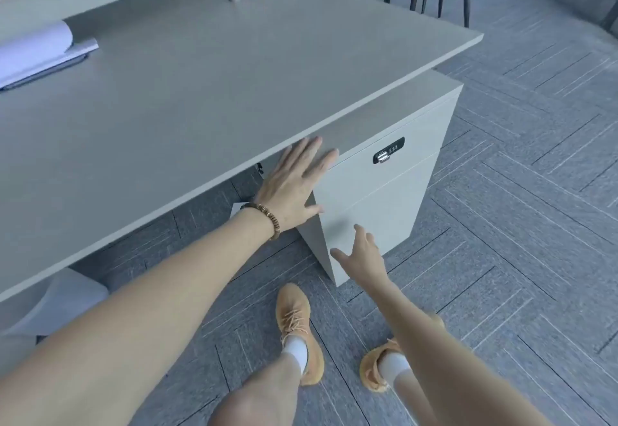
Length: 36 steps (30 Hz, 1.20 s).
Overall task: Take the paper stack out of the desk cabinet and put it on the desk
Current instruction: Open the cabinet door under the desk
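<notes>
Head view, lower centre: your left hand (291, 184) lies open and flat on the closed cabinet (384, 198) under the bench (200, 91), apparently steadying it. Further right, your right hand (363, 253), open and empty, reaches its lower front; no paper stack shows, presumably inside.

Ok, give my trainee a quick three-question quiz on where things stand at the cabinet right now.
1. True or false: the cabinet drawers are closed.
2. Which hand rests flat at the cabinet's top front corner?
3. Multiple choice: the lock sits on the A) top drawer B) bottom drawer C) desk.

Key: 1 true. 2 the left hand; the right hand is open in front of the lower drawer. 3 A.
</notes>
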### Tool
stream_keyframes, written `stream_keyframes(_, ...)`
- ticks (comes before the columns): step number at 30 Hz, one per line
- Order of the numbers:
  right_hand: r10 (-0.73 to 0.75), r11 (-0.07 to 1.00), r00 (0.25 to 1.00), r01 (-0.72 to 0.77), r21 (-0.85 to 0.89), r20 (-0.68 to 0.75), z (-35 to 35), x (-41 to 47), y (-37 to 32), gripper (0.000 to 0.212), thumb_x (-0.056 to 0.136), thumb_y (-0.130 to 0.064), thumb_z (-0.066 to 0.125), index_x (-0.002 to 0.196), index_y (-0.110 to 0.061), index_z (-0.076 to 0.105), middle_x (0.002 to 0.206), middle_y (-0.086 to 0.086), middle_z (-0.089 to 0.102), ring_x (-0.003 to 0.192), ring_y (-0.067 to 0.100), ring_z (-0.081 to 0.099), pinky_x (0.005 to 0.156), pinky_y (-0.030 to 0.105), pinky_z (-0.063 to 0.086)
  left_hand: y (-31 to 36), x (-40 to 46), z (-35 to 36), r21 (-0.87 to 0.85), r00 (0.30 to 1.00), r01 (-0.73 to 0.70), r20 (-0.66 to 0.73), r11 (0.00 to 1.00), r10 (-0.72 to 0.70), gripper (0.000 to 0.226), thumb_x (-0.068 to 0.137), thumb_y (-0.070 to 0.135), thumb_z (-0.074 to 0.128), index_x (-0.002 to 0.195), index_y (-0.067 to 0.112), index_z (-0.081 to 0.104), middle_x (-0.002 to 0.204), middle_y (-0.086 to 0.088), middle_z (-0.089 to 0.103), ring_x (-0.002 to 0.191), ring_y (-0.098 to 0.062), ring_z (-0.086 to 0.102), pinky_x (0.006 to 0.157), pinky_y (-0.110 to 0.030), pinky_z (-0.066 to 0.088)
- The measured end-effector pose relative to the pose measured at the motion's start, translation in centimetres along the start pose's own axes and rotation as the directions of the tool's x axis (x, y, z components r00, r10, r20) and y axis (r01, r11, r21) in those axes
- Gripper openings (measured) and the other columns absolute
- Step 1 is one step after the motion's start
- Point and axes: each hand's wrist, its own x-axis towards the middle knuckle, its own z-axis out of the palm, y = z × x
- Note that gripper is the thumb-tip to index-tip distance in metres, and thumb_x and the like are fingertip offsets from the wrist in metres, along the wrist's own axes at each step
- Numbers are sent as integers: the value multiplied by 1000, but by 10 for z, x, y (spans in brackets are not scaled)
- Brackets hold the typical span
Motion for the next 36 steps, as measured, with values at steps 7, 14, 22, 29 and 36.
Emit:
stream_keyframes(7, 109, 983, 993, -101, 154, -38, 34, 28, -15, 109, 85, -49, 69, 161, -4, 5, 159, 16, 32, 146, 37, 37, 114, 50, 36, 1, 7, 20, -11, 990, 15, -139, 1000, -16, 105, 69, 36, 86, 153, 19, 26, 158, -19, 29, 150, -36, 21, 122, -29, -15)
stream_keyframes(14, 176, 897, 933, -21, 441, -313, 45, 45, -28, 128, 69, -56, 79, 161, -19, -1, 170, 2, 2, 157, 25, 16, 124, 46, 26, -2, 8, 28, 3, 974, -8, -228, 1000, 9, 106, 65, 33, 88, 152, 18, 28, 156, -19, 33, 149, -35, 20, 124, -34, -9)
stream_keyframes(22, 168, 923, 918, -19, 384, -359, 44, 49, -24, 128, 65, -61, 78, 158, -30, -4, 170, -2, -1, 158, 22, 10, 126, 45, 21, 0, 7, 28, -14, 976, 2, -218, 1000, -4, 106, 67, 33, 87, 152, 19, 25, 156, -19, 33, 149, -37, 21, 125, -44, 4)
stream_keyframes(29, 92, 972, 941, -14, 235, -325, 15, 10, -4, 124, 70, -45, 76, 162, -15, -1, 171, 7, 6, 158, 24, 12, 127, 43, 17, 15, 2, 7, 20, 994, 73, -78, 997, -71, 110, 69, 34, 86, 156, 17, 21, 162, -19, 22, 152, -38, 13, 123, -49, 10)
stream_keyframes(36, -5, 996, 980, 23, 89, -201, -35, -45, 40, 115, 75, -36, 73, 161, -11, 1, 170, 9, 12, 154, 29, 24, 123, 47, 27, 60, -4, -17, 48, 964, 251, 73, 967, -254, 124, 70, 59, 76, 158, 10, 4, 167, -14, 5, 154, -36, 0, 124, -45, 7)
